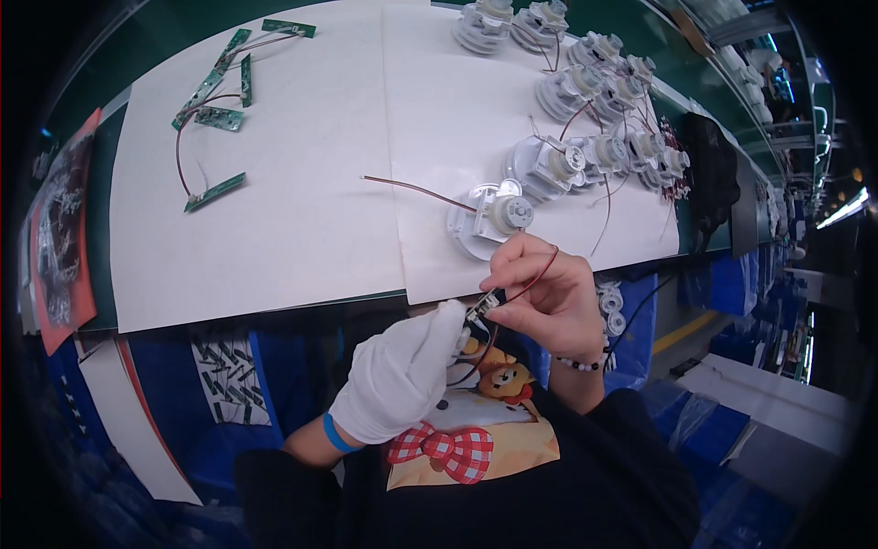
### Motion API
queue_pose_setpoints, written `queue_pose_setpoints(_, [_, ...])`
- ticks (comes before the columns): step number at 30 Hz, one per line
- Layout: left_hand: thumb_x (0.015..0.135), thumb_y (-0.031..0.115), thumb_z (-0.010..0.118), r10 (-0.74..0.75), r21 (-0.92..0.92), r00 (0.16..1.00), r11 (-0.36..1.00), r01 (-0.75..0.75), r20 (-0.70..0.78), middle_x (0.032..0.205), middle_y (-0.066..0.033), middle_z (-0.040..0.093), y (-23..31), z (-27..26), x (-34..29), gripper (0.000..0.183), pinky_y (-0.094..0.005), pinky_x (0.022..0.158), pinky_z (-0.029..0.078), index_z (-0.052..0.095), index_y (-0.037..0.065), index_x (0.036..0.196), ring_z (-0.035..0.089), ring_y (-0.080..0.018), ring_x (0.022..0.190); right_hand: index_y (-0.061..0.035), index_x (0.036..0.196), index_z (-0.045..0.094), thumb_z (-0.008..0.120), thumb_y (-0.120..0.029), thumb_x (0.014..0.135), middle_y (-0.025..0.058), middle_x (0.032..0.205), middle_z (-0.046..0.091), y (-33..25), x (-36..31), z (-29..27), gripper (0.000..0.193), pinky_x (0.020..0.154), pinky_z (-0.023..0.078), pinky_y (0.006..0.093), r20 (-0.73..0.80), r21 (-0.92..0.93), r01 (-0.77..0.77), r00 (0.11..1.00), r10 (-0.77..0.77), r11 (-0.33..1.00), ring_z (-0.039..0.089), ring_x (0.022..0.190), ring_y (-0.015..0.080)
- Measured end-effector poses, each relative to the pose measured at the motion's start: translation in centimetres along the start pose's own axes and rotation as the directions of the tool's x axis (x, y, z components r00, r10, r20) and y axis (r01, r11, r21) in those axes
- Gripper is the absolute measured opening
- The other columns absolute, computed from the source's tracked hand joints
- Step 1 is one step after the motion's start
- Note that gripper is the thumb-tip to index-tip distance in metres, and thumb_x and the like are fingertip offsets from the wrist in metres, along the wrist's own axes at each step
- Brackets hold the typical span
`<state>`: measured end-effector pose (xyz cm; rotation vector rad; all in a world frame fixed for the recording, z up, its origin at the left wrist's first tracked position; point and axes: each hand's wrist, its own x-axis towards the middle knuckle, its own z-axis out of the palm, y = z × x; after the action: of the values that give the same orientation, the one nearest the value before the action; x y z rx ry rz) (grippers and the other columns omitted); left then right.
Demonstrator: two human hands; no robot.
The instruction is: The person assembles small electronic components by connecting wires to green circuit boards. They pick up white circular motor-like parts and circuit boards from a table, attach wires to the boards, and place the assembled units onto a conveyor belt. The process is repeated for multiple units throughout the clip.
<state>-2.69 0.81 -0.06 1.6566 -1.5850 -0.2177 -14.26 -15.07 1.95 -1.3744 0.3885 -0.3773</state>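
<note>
The white-gloved left hand [402, 371] and bare right hand [558, 297] pinched a small pale-and-dark wired part [482, 306], fingers [519, 267] nearly closed; this apparent fitting step called for steady alignment next.

Dark shirt [613, 457] with bear print [503, 378]; below the print, red-checked bow [448, 448]; left of it, left hand [402, 366] in white glove [384, 389], blue wristband [337, 434]; right, beaded bracelet [578, 366].

Front housing [512, 213] sits on paper sheets [302, 210], sheets on table [103, 220]. Loose circuit boards [219, 118] lie on the same sheets, well left of it. Other housings [574, 90] stand behind it and to its right — wire bundle [675, 160] further right, beyond them. Left hand [402, 371] and right hand [553, 297] are in front of it — held part [482, 306] between them.
</note>
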Motion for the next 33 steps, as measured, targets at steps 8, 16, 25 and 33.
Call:
queue_pose_setpoints(8, [0.069,-0.001,0.061,-0.052,-0.055,0.987,0.998,0.044,-0.154,0.083,-0.0111,0.061,-0.6,0.8,-0.4,0.045,-0.0293,0.052,0.048,0.052,-0.003,0.113,0.059,-0.0236,0.065,0.0050,0.097,0.060,0.062,0.013,0.071,0.0049,0.093,0.051,1.0,-0.4,0.5,0.028,0.051,0.034,0.0127,0.009,-0.039,0.050,0.999,-0.050,0.998,0.046,0.060,0.0002])
queue_pose_setpoints(16, [0.078,-0.002,0.061,-0.439,-0.450,0.874,0.836,0.313,-0.208,0.075,-0.0107,0.061,0.4,-0.9,-0.1,0.025,-0.0231,0.053,0.045,0.060,0.001,0.103,0.059,-0.0149,0.060,-0.0014,0.131,0.034,0.048,-0.010,0.089,0.0038,0.079,0.053,5.5,-0.9,2.7,0.045,0.041,0.033,0.0159,0.077,0.297,-0.199,0.980,0.185,0.934,0.043,0.050,0.0037])
queue_pose_setpoints(25, [0.087,0.001,0.052,-0.461,-0.447,0.867,0.826,0.343,-0.186,0.083,-0.0064,0.061,-0.1,-0.5,-0.4,0.020,-0.0173,0.052,0.042,0.057,-0.003,0.106,0.054,-0.0055,0.064,-0.0190,0.140,0.013,0.050,-0.023,0.091,0.0028,0.090,0.046,7.5,6.8,5.5,0.061,0.041,0.030,0.0188,-0.061,0.864,-0.077,0.965,0.255,0.498,0.036,0.052,0.0067])
queue_pose_setpoints(33, [0.088,0.005,0.052,-0.657,-0.673,0.752,0.579,0.461,-0.050,0.079,-0.0062,0.062,0.6,-0.8,0.3,0.021,-0.0159,0.049,0.042,0.057,-0.003,0.107,0.055,-0.0051,0.062,-0.0209,0.138,0.018,0.052,-0.030,0.089,0.0043,0.096,0.044,6.7,10.1,6.3,0.060,0.043,0.031,0.0202,-0.300,0.838,0.077,0.891,0.339,0.540,0.038,0.053,0.0078])
